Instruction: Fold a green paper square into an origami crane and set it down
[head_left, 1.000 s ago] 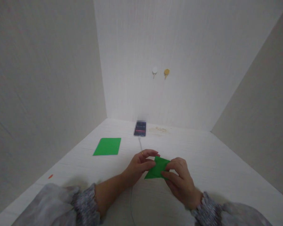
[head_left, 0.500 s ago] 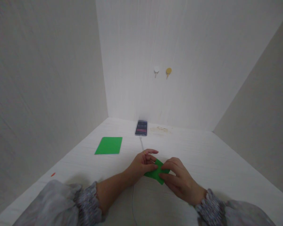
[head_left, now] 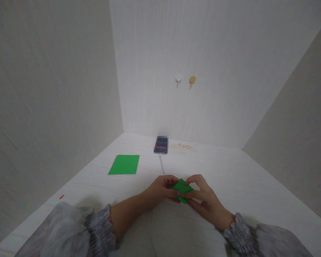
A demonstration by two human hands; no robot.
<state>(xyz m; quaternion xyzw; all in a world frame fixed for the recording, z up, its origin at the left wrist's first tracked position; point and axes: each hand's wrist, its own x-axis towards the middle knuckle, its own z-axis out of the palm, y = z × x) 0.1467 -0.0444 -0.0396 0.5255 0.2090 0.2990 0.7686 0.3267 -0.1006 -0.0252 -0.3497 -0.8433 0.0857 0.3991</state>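
Between my two hands is a small folded piece of green paper (head_left: 181,185), roughly diamond-shaped, held above the white table. My left hand (head_left: 164,189) pinches its left side, thumb on top and the other fingers curled behind. From the right, my right hand (head_left: 204,198) grips the opposite side between thumb and fingers. Parts of the paper are hidden under the fingertips. A flat green paper square (head_left: 124,164) lies on the table to the left, beyond my left forearm.
Near the back wall a dark, blurred-out phone-like device (head_left: 161,145) lies with a pale cable (head_left: 162,165) running toward me under my left arm. A small orange scrap (head_left: 61,196) is at the left edge. Two hooks, white (head_left: 178,77) and gold (head_left: 192,80), are on the wall.
The green paper in my hands has turned and now shows a more compact diamond shape. My left fingers have curled in behind it, and my right fingers have shifted along its edge.
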